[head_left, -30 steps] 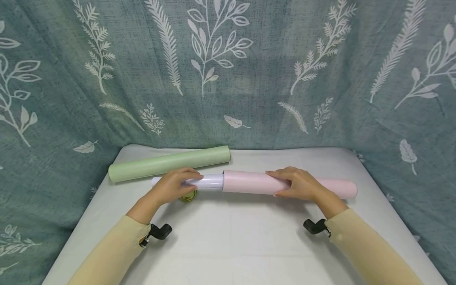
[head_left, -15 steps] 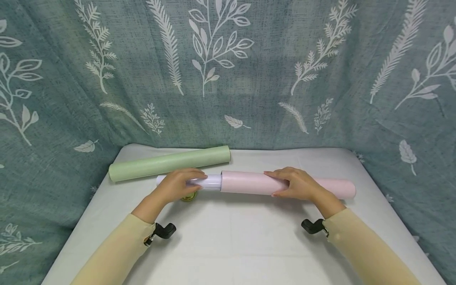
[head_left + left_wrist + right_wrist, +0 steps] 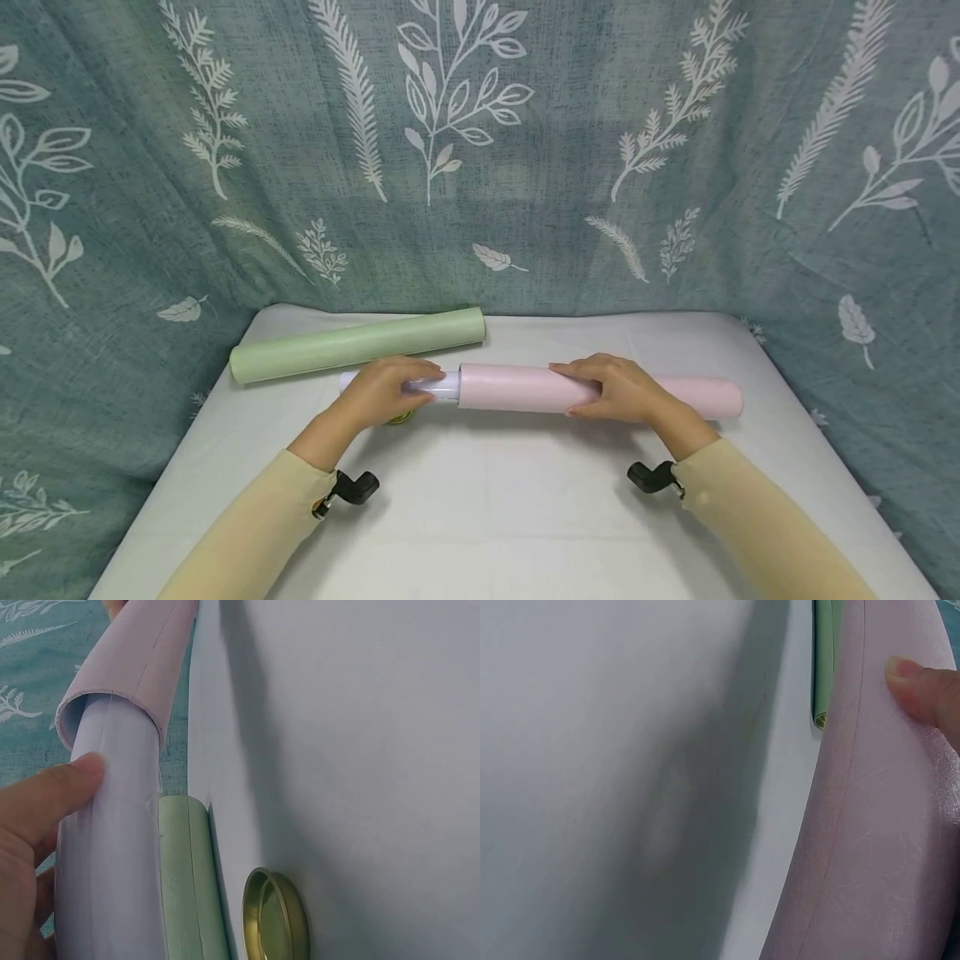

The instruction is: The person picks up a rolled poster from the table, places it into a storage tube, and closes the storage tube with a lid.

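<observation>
My left hand (image 3: 378, 393) grips a smooth white roll (image 3: 450, 387), its thumb (image 3: 64, 787) lying along the top in the left wrist view. The roll's right part sits inside the open left end of a pink tube (image 3: 502, 388); the length within is hidden. Around the pink tube's middle my right hand (image 3: 618, 390) holds on, fingers over the far side and thumb on the near side. In the right wrist view a long seam runs along the pink tube (image 3: 862, 825). Both tube and roll are held roughly level, casting a shadow on the white tabletop.
A green tube (image 3: 360, 343) lies at the back left, slightly slanted, behind the left hand. A round gold-coloured lid (image 3: 296, 919) is on the white table (image 3: 487, 517) below the roll, mostly covered by the left hand in the head view. A patterned curtain (image 3: 555, 183) hangs behind.
My left hand has moved right with the white roll, and less of the roll shows outside the pink tube. My right hand and the pink tube have shifted slightly left.
</observation>
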A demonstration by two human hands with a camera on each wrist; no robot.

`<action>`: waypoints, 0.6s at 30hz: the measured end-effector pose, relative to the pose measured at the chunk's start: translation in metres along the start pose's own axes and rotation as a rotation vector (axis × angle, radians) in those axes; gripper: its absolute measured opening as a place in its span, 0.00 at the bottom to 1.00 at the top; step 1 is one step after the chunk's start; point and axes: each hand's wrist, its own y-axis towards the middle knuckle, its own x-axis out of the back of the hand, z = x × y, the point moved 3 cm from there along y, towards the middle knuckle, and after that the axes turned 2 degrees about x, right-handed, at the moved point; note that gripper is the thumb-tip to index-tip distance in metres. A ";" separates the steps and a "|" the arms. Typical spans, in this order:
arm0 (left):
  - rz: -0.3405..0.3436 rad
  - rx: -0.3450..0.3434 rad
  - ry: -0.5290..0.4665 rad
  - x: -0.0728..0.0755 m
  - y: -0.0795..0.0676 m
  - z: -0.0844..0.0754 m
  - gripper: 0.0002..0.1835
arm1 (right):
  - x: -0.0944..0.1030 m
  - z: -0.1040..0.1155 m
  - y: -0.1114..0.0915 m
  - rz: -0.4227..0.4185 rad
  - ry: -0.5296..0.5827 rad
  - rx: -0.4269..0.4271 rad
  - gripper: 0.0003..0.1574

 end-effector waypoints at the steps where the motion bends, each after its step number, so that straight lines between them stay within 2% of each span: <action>1: -0.001 0.000 0.005 0.000 0.000 -0.001 0.19 | 0.000 0.000 0.000 0.000 0.000 -0.003 0.46; 7: -0.014 -0.002 0.020 -0.002 0.003 -0.003 0.19 | -0.001 0.002 0.002 -0.013 -0.001 -0.005 0.46; 12: 0.000 0.000 0.053 -0.005 0.003 -0.005 0.19 | -0.003 0.002 0.002 -0.007 -0.005 0.008 0.46; 18: -0.002 -0.010 0.092 0.002 0.004 -0.010 0.19 | -0.001 0.002 0.001 0.004 -0.006 -0.011 0.46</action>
